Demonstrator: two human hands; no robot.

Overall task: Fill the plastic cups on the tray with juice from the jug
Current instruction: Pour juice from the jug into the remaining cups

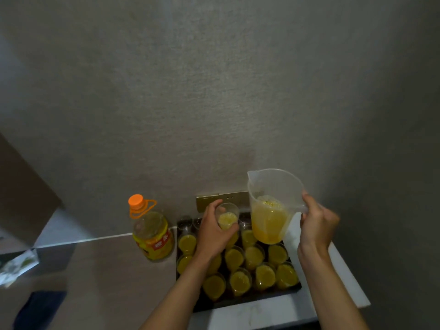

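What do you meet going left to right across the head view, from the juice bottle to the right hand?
Juice bottle → left hand gripping a part-filled cup → jug → right hand on the jug's handle.

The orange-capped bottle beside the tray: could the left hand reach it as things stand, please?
Probably not at once: the left hand grips a cup with juice. The bottle stands just left of the tray with nothing between, so setting the cup down should free the way.

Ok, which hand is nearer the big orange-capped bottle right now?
Left. The left hand holds a partly filled cup over the tray, just right of the bottle. The right hand grips the jug handle, farther right, past the tray.
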